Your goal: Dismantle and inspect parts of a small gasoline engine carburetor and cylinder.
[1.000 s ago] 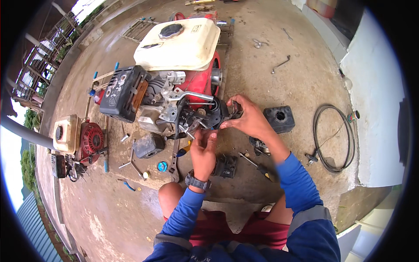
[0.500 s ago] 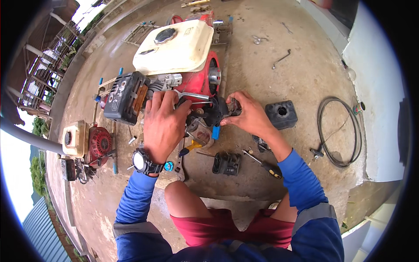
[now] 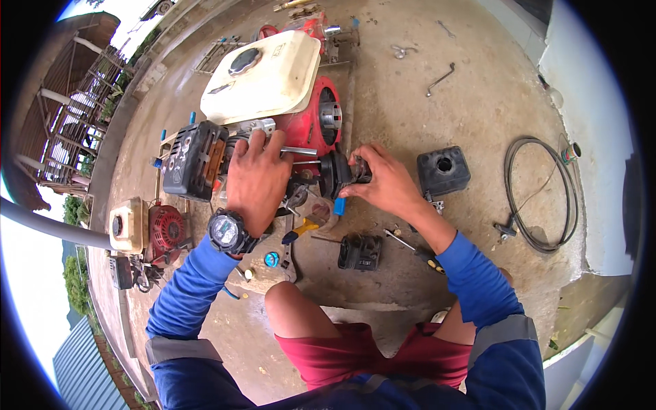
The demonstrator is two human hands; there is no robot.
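In front of me is a small engine with a cream fuel tank (image 3: 263,78), a red housing (image 3: 301,126) and a black slotted cover (image 3: 188,160). My right hand (image 3: 389,181) is closed, thumb and fingers pinching a dark, greasy carburetor-like part (image 3: 359,169). This part sits against a round black flange (image 3: 333,175) at the engine's near right side, by a thin metal rod (image 3: 307,162). My left hand (image 3: 258,178) lies over the engine just left of the rod, fingers bent down beside a metal tube (image 3: 298,151). What its fingertips grip is hidden.
Below the engine lie a yellow-and-black tool (image 3: 305,225), an adjustable wrench (image 3: 290,263), a black housing (image 3: 359,252) and a screwdriver (image 3: 406,244). A square black box (image 3: 443,171) and a coiled cable (image 3: 511,198) rest rightward. Another engine (image 3: 147,229) stands left.
My left hand has shifted back from the black flange, baring more of the rod. My right hand still pinches the dark part. The whole view has tilted slightly.
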